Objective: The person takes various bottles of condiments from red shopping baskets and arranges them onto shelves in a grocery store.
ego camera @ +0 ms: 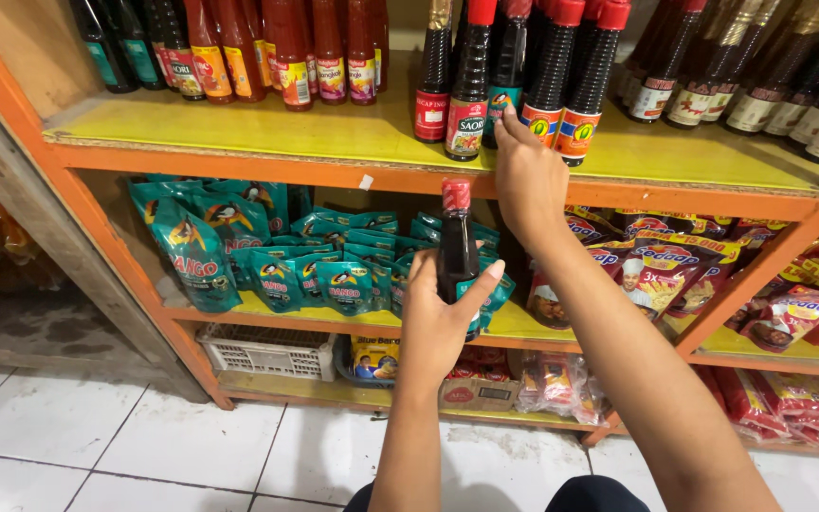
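Note:
My left hand (438, 318) grips a dark sauce bottle with a red cap (456, 242), held upright in front of the middle shelf. My right hand (526, 175) reaches up to the yellow top shelf (267, 133), its fingers touching a dark red-capped bottle (507, 71) in a cluster of similar bottles (561, 76). The held bottle is just below the shelf's orange front edge, left of my right wrist.
Red sauce bottles (286, 47) stand at the top left, more dark bottles (760, 76) at the top right. Teal pouches (267, 246) and red packets (694, 275) fill the middle shelf. A white basket (267, 353) sits on the bottom shelf above a white tiled floor (144, 446).

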